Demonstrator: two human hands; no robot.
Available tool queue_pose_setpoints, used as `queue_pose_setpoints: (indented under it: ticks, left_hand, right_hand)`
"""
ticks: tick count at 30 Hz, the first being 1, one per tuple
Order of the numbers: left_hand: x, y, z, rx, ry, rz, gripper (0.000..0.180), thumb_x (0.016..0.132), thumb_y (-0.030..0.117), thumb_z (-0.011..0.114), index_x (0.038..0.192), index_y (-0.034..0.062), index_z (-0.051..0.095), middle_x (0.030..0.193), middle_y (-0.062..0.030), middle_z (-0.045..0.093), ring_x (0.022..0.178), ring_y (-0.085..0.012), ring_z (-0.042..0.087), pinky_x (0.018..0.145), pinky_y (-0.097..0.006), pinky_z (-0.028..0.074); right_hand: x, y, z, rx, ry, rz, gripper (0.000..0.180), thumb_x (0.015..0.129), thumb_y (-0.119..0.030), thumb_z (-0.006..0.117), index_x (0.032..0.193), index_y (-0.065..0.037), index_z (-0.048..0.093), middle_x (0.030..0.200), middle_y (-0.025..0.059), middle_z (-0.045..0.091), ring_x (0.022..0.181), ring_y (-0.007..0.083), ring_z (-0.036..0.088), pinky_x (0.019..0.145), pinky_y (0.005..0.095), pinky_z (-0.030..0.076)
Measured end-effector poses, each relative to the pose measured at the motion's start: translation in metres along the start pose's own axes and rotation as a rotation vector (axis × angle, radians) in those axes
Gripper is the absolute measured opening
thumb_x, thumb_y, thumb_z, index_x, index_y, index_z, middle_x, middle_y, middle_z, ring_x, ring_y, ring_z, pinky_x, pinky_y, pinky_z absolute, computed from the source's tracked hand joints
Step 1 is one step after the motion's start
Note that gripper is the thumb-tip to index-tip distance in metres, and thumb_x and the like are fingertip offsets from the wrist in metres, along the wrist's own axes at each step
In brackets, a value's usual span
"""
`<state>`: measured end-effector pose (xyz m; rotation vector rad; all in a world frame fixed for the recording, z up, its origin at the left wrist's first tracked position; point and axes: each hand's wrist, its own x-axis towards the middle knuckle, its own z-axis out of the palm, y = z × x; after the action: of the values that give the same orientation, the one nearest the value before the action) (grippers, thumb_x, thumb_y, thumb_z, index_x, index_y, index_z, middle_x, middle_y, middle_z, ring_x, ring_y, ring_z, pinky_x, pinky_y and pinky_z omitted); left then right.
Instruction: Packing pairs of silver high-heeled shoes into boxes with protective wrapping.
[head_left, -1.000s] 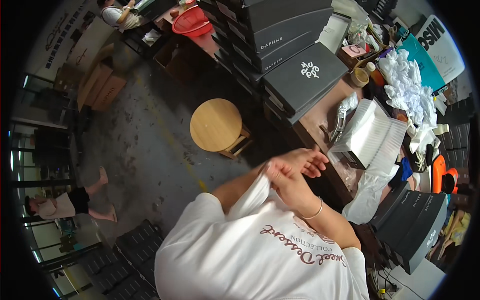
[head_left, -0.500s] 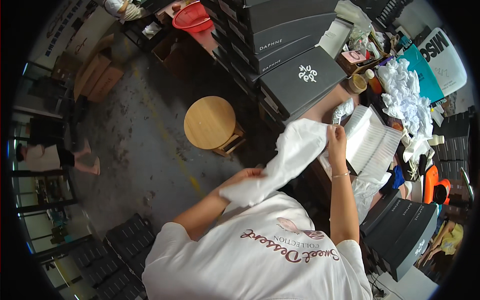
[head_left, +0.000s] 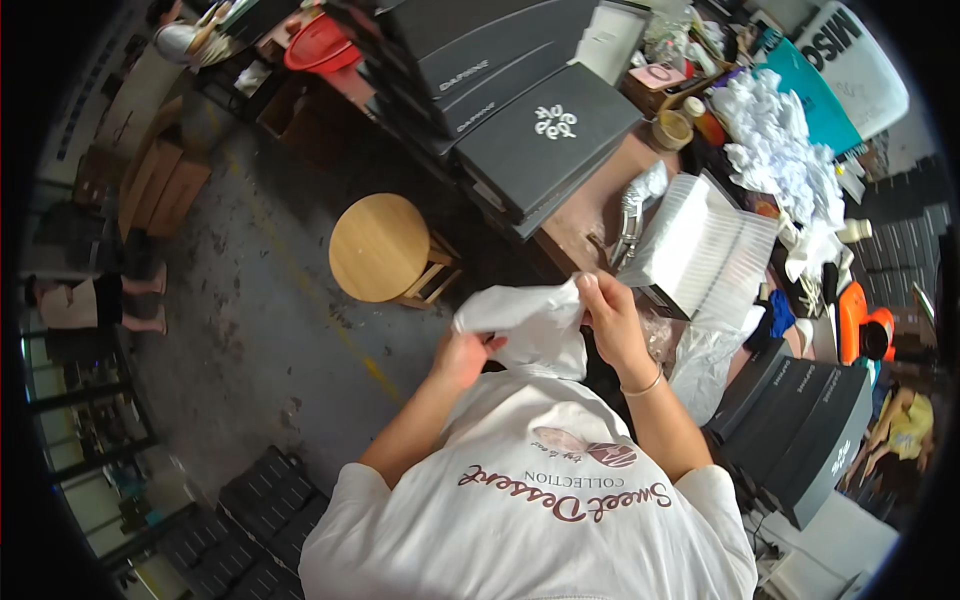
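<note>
Between my two hands hangs a thin, limp white sheet (head_left: 530,330), crumpled, in front of my shirt; whether it is a flat sheet or a bag I cannot make out. My left hand (head_left: 462,355) grips its left edge, with part of the fingers covered by the white material. At the upper right corner my right hand (head_left: 613,318) pinches it between thumb and fingers. Closest to the right hand on the table is an open shoe box (head_left: 690,235) with translucent ribbed white packing in it. Beside that box lies a shiny silver object (head_left: 635,205).
Stacked dark shoe boxes (head_left: 545,140) stand at the table's left edge. A round wooden stool (head_left: 378,247) is on the floor ahead. Crumpled white paper (head_left: 780,140) is heaped beyond the open box. More dark boxes (head_left: 795,425) are at the right. Other people are farther off.
My hands have come closer to level and nearer each other. The right one moved down and left, folding the stretched white sheet into a sagging shape. The view has shifted.
</note>
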<state>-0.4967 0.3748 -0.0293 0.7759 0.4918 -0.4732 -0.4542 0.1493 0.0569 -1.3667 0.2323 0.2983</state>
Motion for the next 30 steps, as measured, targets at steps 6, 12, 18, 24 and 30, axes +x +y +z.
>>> queue_pose_setpoints:
  ticks: [6, 12, 18, 24, 30]
  left_hand:
    - [0.025, 0.006, 0.018, 0.671, -0.553, 0.164, 0.073, 0.08, 0.029, 0.068, 0.137, -0.0001, 0.032, 0.138, -0.0099, 0.04, 0.13, -0.0211, 0.033, 0.106, -0.036, 0.025]
    - [0.013, -0.028, 0.045, 0.045, -0.39, -0.294, 0.035, 0.09, 0.016, 0.057, 0.121, 0.0013, 0.051, 0.114, -0.0086, 0.06, 0.105, -0.0189, 0.058, 0.091, -0.036, 0.047]
    - [0.006, -0.007, 0.017, 0.161, -0.042, -0.224, 0.021, 0.089, 0.023, 0.061, 0.096, 0.0032, 0.057, 0.089, -0.0014, 0.058, 0.08, -0.0107, 0.055, 0.069, -0.027, 0.044]
    - [-0.013, 0.015, 0.033, 0.828, -0.161, 0.442, 0.036, 0.081, 0.022, 0.072, 0.101, 0.0, 0.052, 0.086, -0.0024, 0.057, 0.078, -0.0083, 0.053, 0.064, -0.022, 0.046]
    - [0.008, 0.014, 0.043, 0.505, -0.327, 0.047, 0.052, 0.093, 0.021, 0.056, 0.137, 0.0074, 0.032, 0.109, -0.0076, 0.055, 0.094, -0.0139, 0.055, 0.077, -0.027, 0.048]
  right_hand:
    - [0.033, -0.052, 0.018, 0.548, -0.035, 0.13, 0.026, 0.098, -0.026, 0.044, 0.099, -0.003, 0.058, 0.083, 0.0022, 0.062, 0.07, 0.0098, 0.059, 0.061, 0.0249, 0.049]
    - [0.06, -0.006, -0.042, -0.041, 0.328, 0.002, 0.041, 0.095, -0.031, 0.049, 0.119, 0.002, 0.045, 0.102, 0.0079, 0.054, 0.089, 0.0164, 0.054, 0.077, 0.0287, 0.045]
    - [-0.049, 0.018, -0.007, -0.874, -0.287, -0.223, 0.041, 0.083, -0.021, 0.064, 0.117, 0.0, 0.055, 0.103, 0.022, 0.06, 0.092, 0.0259, 0.061, 0.082, 0.0332, 0.046]
    - [-0.033, 0.043, -0.001, -0.632, -0.181, -0.1, 0.016, 0.084, -0.012, 0.059, 0.09, 0.002, 0.061, 0.072, 0.0211, 0.06, 0.061, 0.0339, 0.059, 0.058, 0.0369, 0.046]
    - [-0.02, 0.024, -0.003, -0.697, -0.483, -0.195, 0.016, 0.085, -0.017, 0.059, 0.085, -0.001, 0.062, 0.071, 0.0207, 0.059, 0.064, 0.0371, 0.058, 0.061, 0.04, 0.046]
